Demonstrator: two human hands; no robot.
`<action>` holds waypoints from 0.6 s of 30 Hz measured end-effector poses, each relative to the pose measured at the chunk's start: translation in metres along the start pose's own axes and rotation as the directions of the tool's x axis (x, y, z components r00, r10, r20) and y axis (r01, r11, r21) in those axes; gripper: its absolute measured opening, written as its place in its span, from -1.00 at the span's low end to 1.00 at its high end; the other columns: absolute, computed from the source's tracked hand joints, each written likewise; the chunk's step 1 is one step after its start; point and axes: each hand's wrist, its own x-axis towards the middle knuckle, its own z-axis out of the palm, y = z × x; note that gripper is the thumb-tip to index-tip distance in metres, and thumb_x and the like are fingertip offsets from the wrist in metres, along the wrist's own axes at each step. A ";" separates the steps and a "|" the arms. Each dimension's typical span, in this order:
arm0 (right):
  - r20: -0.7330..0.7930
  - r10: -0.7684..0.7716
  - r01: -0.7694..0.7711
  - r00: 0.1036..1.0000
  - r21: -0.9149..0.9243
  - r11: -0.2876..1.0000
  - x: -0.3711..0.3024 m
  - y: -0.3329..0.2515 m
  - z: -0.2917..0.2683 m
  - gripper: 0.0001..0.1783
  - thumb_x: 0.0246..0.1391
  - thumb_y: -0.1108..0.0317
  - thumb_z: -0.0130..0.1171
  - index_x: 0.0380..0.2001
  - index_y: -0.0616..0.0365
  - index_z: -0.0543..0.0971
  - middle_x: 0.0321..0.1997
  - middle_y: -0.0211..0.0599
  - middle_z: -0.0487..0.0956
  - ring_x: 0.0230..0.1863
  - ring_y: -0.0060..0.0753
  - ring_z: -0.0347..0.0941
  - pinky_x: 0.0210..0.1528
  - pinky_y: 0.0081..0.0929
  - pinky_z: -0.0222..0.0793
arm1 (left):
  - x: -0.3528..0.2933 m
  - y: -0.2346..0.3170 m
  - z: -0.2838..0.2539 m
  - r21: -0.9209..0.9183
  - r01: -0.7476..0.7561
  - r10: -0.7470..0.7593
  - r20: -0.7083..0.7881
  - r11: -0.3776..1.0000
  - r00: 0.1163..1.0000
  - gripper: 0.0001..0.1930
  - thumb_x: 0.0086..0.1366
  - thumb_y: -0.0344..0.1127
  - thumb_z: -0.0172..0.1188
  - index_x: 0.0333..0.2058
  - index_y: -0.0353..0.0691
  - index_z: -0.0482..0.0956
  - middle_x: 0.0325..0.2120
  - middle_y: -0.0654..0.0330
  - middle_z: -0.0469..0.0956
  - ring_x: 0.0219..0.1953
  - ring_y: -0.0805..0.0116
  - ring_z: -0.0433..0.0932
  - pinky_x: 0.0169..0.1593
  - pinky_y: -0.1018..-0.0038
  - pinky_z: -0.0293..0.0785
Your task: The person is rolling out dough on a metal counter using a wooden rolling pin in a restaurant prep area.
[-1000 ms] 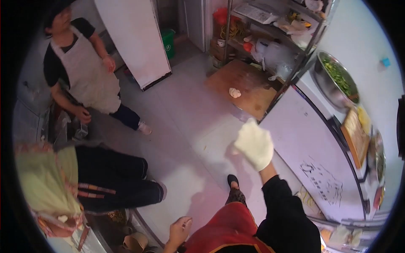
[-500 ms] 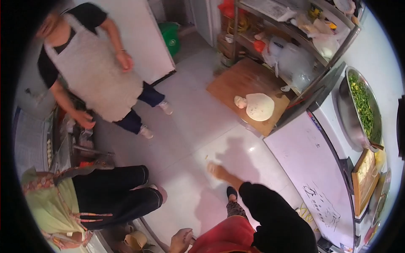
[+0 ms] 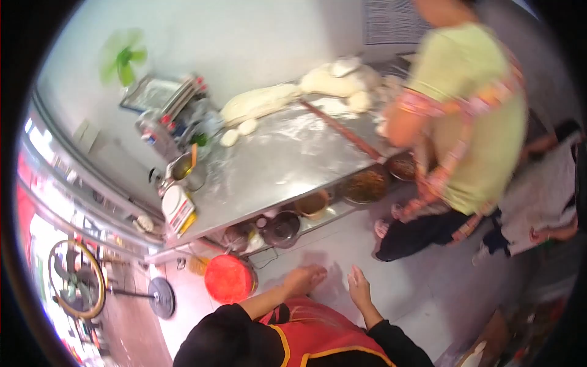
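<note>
Both of my hands are raised in front of my red apron, above the floor, with nothing in them. My left hand [image 3: 306,280] is loosely open, its fingers pointing to the right. My right hand [image 3: 359,285] is open as well, fingers stretched away from me and the thumb apart. Neither touches anything. Beyond them stands a floury steel worktable [image 3: 269,159]. A long roll of dough [image 3: 263,104] lies along its back, with small dough pieces [image 3: 247,126] beside it. A wooden rolling pin [image 3: 342,130] rests diagonally on the table near the co-worker.
A co-worker in a yellow-green shirt [image 3: 468,116] leans over the table's right end; another in a grey apron [image 3: 538,208] is behind. Bowls of filling [image 3: 365,185] sit under the table edge. A red bucket [image 3: 229,279], a scale [image 3: 177,207] and a standing fan [image 3: 76,278] are leftward.
My view has swung from the fridge and shelf side to the steel worktable. My hands, spread wide before, have come closer together in front of me.
</note>
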 end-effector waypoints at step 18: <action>0.161 -0.376 0.353 0.913 -0.775 0.525 0.588 -0.221 0.236 -0.24 0.23 -0.02 -0.11 0.31 0.31 0.09 0.37 0.20 0.08 0.42 0.10 -0.08 0.41 0.00 -0.26 | 0.175 -0.267 -0.286 -0.118 0.513 -0.393 -0.792 0.850 0.468 -0.72 0.24 -0.35 0.12 -0.09 -0.29 0.47 -0.21 -0.09 0.50 -0.16 0.00 0.51 -0.10 0.26 0.44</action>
